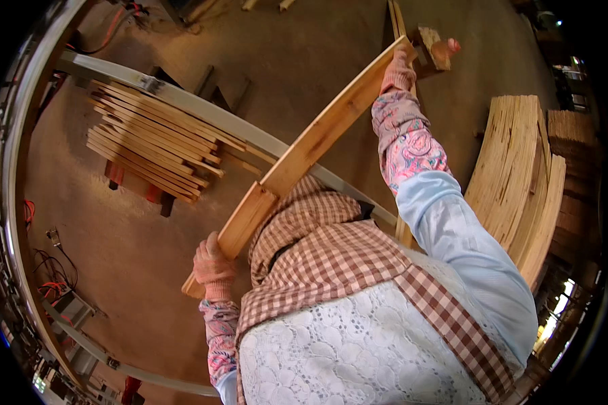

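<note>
A long wooden board (pixel 338 121) slants across in front of me, from lower left to upper right. Over its near-left end lies a shorter wooden piece (pixel 246 219), or a stepped part of the board; I cannot tell which. My left hand (pixel 215 266), in a pinkish knit glove, is closed round that lower-left end. At the far upper-right end, my right hand (pixel 400 73) grips the board in a matching glove. Its fingers are partly hidden behind the wood.
Thin wooden strips (pixel 155 142) lie stacked on a low support at left. A metal rail (pixel 243 128) runs behind the board. Wide planks (pixel 507 175) are piled at right. Beyond my right hand is a wooden block (pixel 434 48). Cables (pixel 54 270) lie at far left.
</note>
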The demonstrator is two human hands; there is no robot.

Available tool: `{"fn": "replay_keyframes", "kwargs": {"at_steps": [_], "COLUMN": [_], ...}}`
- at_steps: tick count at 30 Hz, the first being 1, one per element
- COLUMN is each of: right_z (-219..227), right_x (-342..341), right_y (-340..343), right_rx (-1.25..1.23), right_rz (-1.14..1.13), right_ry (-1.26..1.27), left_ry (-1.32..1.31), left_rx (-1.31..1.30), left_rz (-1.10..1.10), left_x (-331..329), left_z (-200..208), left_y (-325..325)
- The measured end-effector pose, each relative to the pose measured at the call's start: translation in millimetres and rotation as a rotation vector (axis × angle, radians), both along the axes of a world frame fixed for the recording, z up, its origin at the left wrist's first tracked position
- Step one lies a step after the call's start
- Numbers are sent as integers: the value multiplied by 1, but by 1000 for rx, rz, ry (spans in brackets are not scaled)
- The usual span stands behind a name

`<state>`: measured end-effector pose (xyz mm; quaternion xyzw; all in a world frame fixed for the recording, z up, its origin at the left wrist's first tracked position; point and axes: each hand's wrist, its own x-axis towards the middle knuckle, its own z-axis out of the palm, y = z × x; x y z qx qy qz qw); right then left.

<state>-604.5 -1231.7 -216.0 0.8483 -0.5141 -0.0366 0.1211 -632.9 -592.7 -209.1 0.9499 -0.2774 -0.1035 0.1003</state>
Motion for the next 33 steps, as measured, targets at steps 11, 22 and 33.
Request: {"fn": "replay_keyframes", "kwargs": {"at_steps": [11,22,33], "right_z": [-112,93,174], "right_x": [18,-2,66], "right_y": [-51,95,158], "right_rx": [257,419,2067], "right_rz": [77,-239,514], "right_ry": [44,-1576,-2069], "left_ry": [31,86,-68], "left_rx": [-3,171,-395], "left_rz": [118,231,325], "left_x": [4,-55,-56], "left_z": [-61,6,45], "left_y": [-2,14,23]}}
